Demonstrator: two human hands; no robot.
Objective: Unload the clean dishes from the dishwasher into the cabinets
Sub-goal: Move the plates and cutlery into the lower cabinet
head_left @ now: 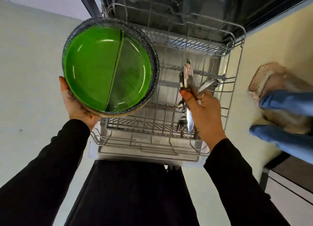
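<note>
My left hand [74, 103] grips a stack of plates from below at its near-left edge. A green divided plate [101, 68] lies on top, a dark speckled plate [155, 63] and a tan one [118, 114] sit under it. The stack hangs above the left side of the pulled-out lower dishwasher rack [162, 124]. My right hand [203, 110] holds a bundle of cutlery [188, 76] over the rack's right part, with knife blades and handles sticking out above and below my fist. More cutlery [183, 122] stands in the rack under that hand.
The open dishwasher door [145, 155] lies flat in front of me, the dark tub [186, 7] beyond it. A second person's feet in sandals with blue jeans [284, 103] stand on the floor at the right. A cabinet front [291, 188] is at the lower right.
</note>
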